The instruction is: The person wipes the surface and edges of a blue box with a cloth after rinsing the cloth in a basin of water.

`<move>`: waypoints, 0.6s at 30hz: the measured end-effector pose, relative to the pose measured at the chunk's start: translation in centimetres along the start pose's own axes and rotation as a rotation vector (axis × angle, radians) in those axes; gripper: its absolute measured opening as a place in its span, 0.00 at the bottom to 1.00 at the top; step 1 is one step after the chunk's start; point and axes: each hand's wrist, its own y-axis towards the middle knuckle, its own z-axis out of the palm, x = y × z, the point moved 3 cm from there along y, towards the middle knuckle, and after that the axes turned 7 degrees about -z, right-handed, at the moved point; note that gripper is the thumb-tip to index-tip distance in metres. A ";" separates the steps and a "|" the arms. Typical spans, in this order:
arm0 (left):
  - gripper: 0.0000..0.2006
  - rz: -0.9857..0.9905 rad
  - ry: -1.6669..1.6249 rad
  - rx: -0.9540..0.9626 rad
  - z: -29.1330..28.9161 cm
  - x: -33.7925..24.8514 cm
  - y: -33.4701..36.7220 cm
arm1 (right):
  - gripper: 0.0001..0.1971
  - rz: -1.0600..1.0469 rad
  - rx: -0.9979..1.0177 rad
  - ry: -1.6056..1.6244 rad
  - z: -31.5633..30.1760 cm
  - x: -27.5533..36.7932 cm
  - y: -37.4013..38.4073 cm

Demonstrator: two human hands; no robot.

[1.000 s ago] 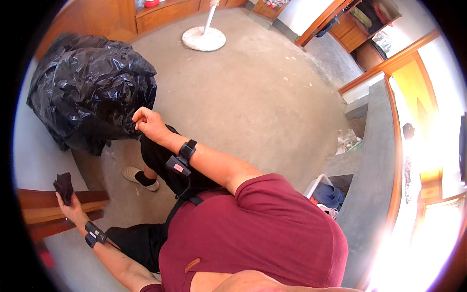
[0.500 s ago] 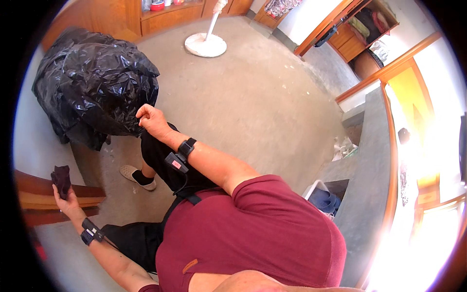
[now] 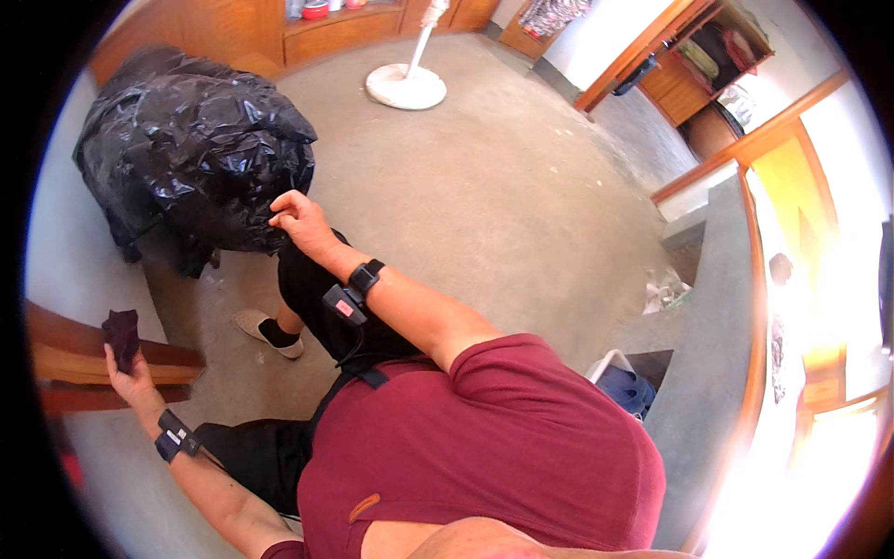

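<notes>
At the far left my left hand (image 3: pixel 133 377) grips a small, crumpled dark maroon cloth (image 3: pixel 121 340), held upright in front of the brown wooden edge (image 3: pixel 158 368) low by the wall. What kind of cloth it is, I cannot make out. A large black plastic bag (image 3: pixel 196 154) bulges at the upper left, wrinkled and shiny; its contents are hidden. Close to the bag's near right side, above my raised knee (image 3: pixel 303 289), is my right hand (image 3: pixel 305 224). Its fingers are bent with a gap between them, and nothing shows in them.
A white round stand base (image 3: pixel 406 87) with a pole stands on the concrete floor (image 3: pixel 484 186) beyond the bag. Wooden cabinets (image 3: pixel 340 42) line the back. On the right runs a grey ledge (image 3: pixel 703 345), with blue slippers (image 3: pixel 626 389) in an opening below. An open doorway lies at upper right.
The view has shifted slightly, so the room appears a little further right. My right hand's fingers have parted from a pinch. The cloth stays in my left hand.
</notes>
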 end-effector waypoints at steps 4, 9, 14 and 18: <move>0.19 0.005 -0.004 -0.022 0.6 0.5 -0.3 | 0.07 0.013 0.053 -0.085 -0.9 -0.6 0.1; 0.19 0.031 0.007 -0.025 1.1 0.3 -1.1 | 0.08 0.008 0.041 -0.075 -0.5 -0.7 0.2; 0.18 0.021 0.028 0.038 1.5 0.6 -1.4 | 0.08 -0.014 0.033 -0.091 -1.0 -1.0 0.1; 0.18 0.021 0.026 0.011 1.2 0.4 -1.3 | 0.08 -0.025 0.028 -0.107 -0.9 -0.7 0.2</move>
